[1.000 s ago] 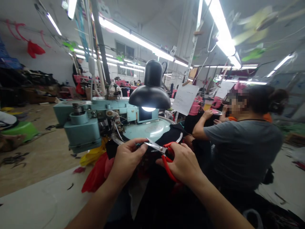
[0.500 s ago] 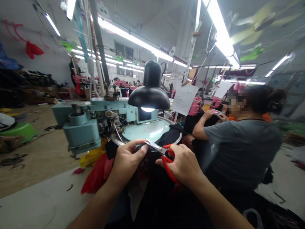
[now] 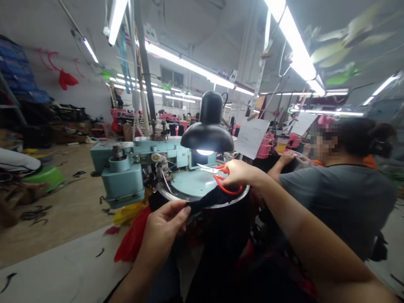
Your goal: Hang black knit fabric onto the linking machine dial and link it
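My right hand (image 3: pixel 241 172) is closed round the red handles of a pair of scissors (image 3: pixel 227 188), whose blades point left over the pale round plate (image 3: pixel 186 185) of a green linking machine (image 3: pixel 123 181). Lower down, my left hand (image 3: pixel 167 223) pinches the end of a black fabric piece (image 3: pixel 208 200) between thumb and fingers. That fabric stretches from my left fingertips to the machine's toothed metal rim, below the scissors. Above the plate a black lamp (image 3: pixel 206 136) shines down. More dark cloth hangs below the rim; its outline is hard to make out.
A co-worker in a grey shirt (image 3: pixel 344 198) sits close on the right. Red cloth (image 3: pixel 132 240) and yellow cloth (image 3: pixel 126 215) hang at the machine's left. A white sheet of paper (image 3: pixel 251 136) hangs behind the lamp, and a green stool (image 3: pixel 46 179) stands on the floor.
My right hand has carried the scissors up and away from my left hand, over the plate. My left hand now draws out the black fabric. The view has shifted left and up.
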`<move>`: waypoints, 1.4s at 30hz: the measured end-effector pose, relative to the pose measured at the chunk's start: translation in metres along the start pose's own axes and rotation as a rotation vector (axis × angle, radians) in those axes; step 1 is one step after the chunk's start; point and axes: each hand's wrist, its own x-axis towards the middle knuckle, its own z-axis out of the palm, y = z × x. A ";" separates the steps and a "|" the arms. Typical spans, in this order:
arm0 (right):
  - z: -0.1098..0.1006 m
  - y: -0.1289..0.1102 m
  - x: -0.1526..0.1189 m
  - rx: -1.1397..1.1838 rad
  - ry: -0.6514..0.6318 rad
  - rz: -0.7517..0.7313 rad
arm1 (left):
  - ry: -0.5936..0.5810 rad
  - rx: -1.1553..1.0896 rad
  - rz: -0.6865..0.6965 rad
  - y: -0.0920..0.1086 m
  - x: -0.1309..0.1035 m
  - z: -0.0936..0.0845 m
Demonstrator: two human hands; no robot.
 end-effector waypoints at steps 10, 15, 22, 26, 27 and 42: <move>0.032 -0.058 -0.070 0.152 -0.137 -0.416 | -0.039 0.086 0.095 0.008 0.004 0.006; 0.046 -0.053 -0.087 0.334 0.064 -0.174 | -0.116 0.115 0.031 0.026 0.005 0.017; 0.058 -0.048 -0.103 0.498 0.157 -0.019 | -0.192 0.087 0.034 0.028 0.011 0.026; 0.059 -0.048 -0.104 0.481 0.196 -0.056 | -0.133 0.185 0.049 0.033 0.007 0.031; 0.059 -0.048 -0.104 0.492 0.193 -0.054 | -0.114 0.202 0.065 0.035 0.005 0.033; 0.046 -0.040 -0.099 0.527 0.123 -0.083 | -0.176 0.440 0.188 0.042 0.007 0.030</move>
